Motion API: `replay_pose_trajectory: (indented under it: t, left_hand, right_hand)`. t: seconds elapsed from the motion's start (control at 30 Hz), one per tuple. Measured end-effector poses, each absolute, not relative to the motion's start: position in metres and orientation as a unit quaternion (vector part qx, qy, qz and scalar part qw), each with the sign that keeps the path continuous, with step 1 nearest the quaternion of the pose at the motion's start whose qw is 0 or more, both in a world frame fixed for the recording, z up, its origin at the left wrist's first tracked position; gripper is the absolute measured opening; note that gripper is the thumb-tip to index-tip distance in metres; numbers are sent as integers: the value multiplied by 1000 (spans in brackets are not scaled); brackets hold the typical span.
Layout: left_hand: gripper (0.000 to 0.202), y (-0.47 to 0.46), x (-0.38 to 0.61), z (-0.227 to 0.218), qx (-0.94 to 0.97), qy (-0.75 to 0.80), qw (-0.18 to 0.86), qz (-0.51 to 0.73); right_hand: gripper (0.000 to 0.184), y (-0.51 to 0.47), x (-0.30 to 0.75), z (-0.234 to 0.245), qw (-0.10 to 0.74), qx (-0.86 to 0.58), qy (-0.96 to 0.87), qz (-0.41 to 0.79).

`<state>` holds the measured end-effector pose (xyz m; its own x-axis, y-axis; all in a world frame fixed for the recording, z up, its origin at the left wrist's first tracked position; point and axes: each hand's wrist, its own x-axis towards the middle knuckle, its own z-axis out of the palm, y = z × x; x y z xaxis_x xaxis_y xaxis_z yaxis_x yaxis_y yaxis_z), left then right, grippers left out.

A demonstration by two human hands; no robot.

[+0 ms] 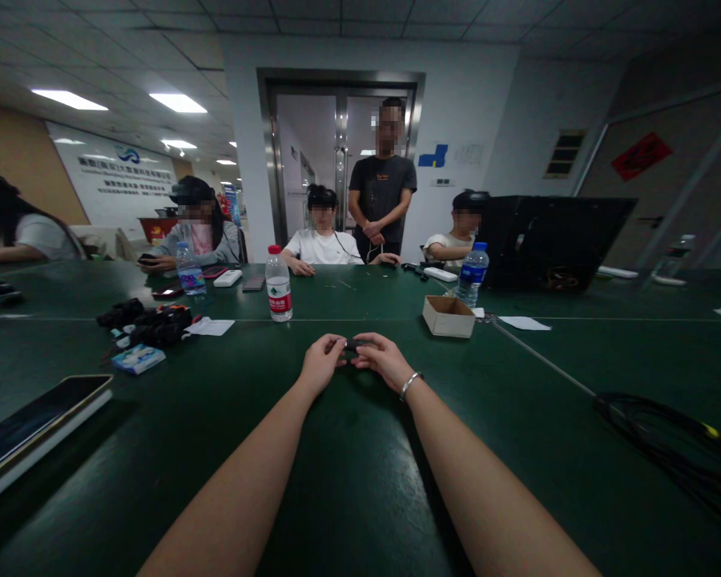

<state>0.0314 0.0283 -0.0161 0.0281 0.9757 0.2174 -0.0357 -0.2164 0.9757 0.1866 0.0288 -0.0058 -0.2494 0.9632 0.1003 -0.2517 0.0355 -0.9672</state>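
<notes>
Both arms stretched out over the green table, hands meeting at its middle. Left hand and right hand have their fingers curled in, and the fingertips of both pinch the same small dark object. It is held just above the tabletop, between the two hands; too small and dim to say what it is. Bracelet on the right wrist.

From the hands:
- 11 o'clock: water bottle, red label, upright.
- 1 o'clock: open cardboard box, a blue-capped bottle just behind it.
- 10 o'clock: heap of black gear, a blue packet beside it.
- 8 o'clock: phone, lying flat.
- 4 o'clock: black cables.
- 12 o'clock: people seated at the far edge, one standing.
</notes>
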Motion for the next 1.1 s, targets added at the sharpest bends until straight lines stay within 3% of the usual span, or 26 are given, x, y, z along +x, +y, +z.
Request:
replay_pose_trajectory:
  t: [1.1]
  left_hand:
    - [39,35,31,-23,513,473,464,545]
  right_hand:
    - [28,28,188,-5,495,-327,-519,616]
